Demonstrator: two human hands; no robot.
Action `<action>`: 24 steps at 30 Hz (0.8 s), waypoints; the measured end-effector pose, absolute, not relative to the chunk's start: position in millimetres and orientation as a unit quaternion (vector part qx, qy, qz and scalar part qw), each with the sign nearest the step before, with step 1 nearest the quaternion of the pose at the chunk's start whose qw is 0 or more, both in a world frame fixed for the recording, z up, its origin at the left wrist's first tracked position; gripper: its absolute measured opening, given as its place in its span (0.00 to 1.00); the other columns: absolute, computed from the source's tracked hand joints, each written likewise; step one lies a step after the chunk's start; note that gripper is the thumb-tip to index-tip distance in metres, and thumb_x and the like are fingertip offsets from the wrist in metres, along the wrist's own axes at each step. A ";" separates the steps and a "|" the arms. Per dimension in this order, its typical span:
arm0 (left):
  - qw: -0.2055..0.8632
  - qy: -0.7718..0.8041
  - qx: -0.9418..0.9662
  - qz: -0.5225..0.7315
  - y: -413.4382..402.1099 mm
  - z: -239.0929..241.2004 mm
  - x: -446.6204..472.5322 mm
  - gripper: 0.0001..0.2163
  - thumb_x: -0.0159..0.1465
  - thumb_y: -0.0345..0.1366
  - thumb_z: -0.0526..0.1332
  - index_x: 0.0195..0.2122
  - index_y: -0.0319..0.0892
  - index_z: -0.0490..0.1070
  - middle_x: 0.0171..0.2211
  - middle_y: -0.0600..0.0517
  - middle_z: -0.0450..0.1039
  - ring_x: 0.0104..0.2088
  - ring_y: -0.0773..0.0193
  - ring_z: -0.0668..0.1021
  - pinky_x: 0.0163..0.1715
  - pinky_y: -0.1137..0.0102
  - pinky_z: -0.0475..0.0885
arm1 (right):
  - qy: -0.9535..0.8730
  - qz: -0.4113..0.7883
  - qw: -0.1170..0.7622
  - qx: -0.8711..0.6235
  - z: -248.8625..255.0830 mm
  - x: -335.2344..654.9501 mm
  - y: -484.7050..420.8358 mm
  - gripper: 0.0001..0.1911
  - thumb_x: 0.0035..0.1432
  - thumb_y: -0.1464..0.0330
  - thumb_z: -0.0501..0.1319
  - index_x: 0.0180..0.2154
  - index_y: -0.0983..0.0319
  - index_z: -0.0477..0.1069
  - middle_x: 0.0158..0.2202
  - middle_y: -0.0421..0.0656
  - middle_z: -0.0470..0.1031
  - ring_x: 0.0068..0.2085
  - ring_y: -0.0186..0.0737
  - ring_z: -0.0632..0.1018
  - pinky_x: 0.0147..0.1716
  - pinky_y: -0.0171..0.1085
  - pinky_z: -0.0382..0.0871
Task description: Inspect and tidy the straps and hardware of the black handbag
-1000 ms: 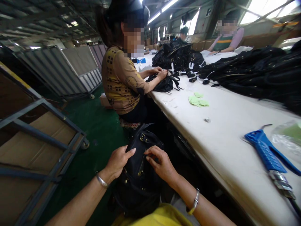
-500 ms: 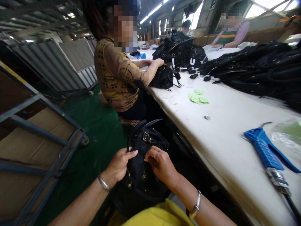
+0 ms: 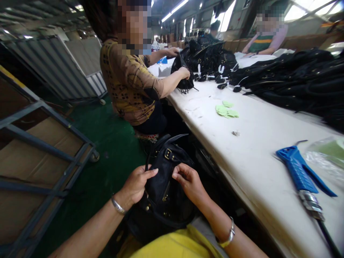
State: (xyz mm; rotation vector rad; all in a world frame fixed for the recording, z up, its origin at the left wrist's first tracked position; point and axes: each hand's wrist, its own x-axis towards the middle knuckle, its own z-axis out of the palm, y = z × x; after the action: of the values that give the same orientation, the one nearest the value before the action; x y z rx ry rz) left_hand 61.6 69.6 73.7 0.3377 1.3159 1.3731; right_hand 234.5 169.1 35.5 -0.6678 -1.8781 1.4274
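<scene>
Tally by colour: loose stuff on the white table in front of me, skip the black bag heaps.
Blue: 1, tagging tool
Green: 1, cluster of paper tags
Clear: 1, plastic bag
Grey: 1, small scrap
Total: 4

Scene lit from above and behind by ceiling tube lights (image 3: 176,7) and bright windows (image 3: 309,9), latter blown out to white. White table (image 3: 258,143) evenly bright, soft glare along far end. Floor and space under table edge left in deep shadow; detail in black bag (image 3: 163,179) largely lost. Strong wide-angle bending seen at frame edges. Faces pixelated. Slight softness noted toward corners.
</scene>
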 end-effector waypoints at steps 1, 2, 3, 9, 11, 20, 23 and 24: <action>0.569 0.562 0.143 0.584 69.8 73.7 61.7 0.15 0.44 0.38 0.76 0.29 0.35 0.76 0.28 0.48 0.78 0.27 0.64 0.78 0.32 0.71 0.73 | -0.728 0.539 0.342 -0.249 37.1 234.4 167.5 0.09 0.60 0.67 0.62 0.27 0.61 0.69 0.28 0.40 0.69 0.32 0.38 0.69 0.32 0.36 0.61; 0.568 0.563 0.142 0.583 69.9 73.8 61.8 0.16 0.44 0.38 0.76 0.29 0.35 0.76 0.27 0.48 0.78 0.27 0.64 0.78 0.31 0.71 0.73 | -0.737 0.527 0.347 -0.241 38.9 234.0 165.6 0.09 0.60 0.67 0.63 0.28 0.61 0.70 0.28 0.40 0.70 0.32 0.38 0.71 0.33 0.36 0.62; 0.568 0.564 0.142 0.583 69.9 74.0 61.9 0.16 0.44 0.38 0.76 0.29 0.35 0.76 0.27 0.49 0.78 0.27 0.64 0.77 0.31 0.70 0.73 | -0.747 0.514 0.352 -0.232 40.6 233.5 163.6 0.09 0.61 0.68 0.63 0.28 0.61 0.71 0.29 0.41 0.71 0.32 0.38 0.72 0.33 0.36 0.64; 0.563 0.565 0.143 0.586 68.5 75.4 63.5 0.14 0.44 0.37 0.76 0.27 0.37 0.75 0.26 0.51 0.77 0.26 0.65 0.77 0.29 0.72 0.72 | -0.841 0.373 0.338 -0.200 49.7 231.5 153.7 0.07 0.64 0.73 0.59 0.32 0.61 0.71 0.32 0.44 0.72 0.35 0.41 0.73 0.34 0.38 0.66; 0.559 0.565 0.143 0.589 68.1 76.1 64.9 0.14 0.44 0.37 0.77 0.26 0.37 0.75 0.25 0.52 0.77 0.25 0.67 0.76 0.29 0.73 0.72 | -0.875 0.308 0.320 -0.191 52.5 230.7 151.5 0.08 0.64 0.75 0.55 0.33 0.61 0.69 0.32 0.45 0.70 0.35 0.43 0.71 0.35 0.40 0.66; 0.555 0.569 0.153 0.587 67.3 74.3 64.2 0.16 0.43 0.39 0.77 0.27 0.36 0.75 0.26 0.51 0.77 0.26 0.67 0.76 0.29 0.73 0.72 | -0.843 0.361 0.334 -0.217 44.1 229.7 157.0 0.09 0.59 0.79 0.53 0.30 0.60 0.61 0.31 0.43 0.66 0.34 0.42 0.69 0.33 0.39 0.62; 0.549 0.571 0.150 0.592 66.6 73.4 63.1 0.15 0.44 0.39 0.77 0.26 0.37 0.74 0.25 0.52 0.76 0.25 0.67 0.76 0.28 0.74 0.71 | -0.809 0.416 0.354 -0.216 43.5 232.6 159.1 0.10 0.62 0.77 0.56 0.29 0.60 0.63 0.30 0.41 0.67 0.33 0.40 0.70 0.33 0.37 0.62; 0.548 0.571 0.147 0.594 66.6 73.5 62.9 0.15 0.43 0.38 0.77 0.25 0.37 0.74 0.25 0.52 0.76 0.25 0.68 0.76 0.28 0.74 0.71 | -0.807 0.420 0.358 -0.211 43.7 233.2 158.9 0.09 0.63 0.76 0.57 0.30 0.60 0.65 0.30 0.41 0.68 0.34 0.39 0.71 0.34 0.37 0.63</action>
State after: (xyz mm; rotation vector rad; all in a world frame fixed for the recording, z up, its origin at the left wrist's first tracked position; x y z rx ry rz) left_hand 62.9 66.6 73.5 0.3481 1.3518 1.4077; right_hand 233.2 158.9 43.7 -0.5443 -2.0817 1.0847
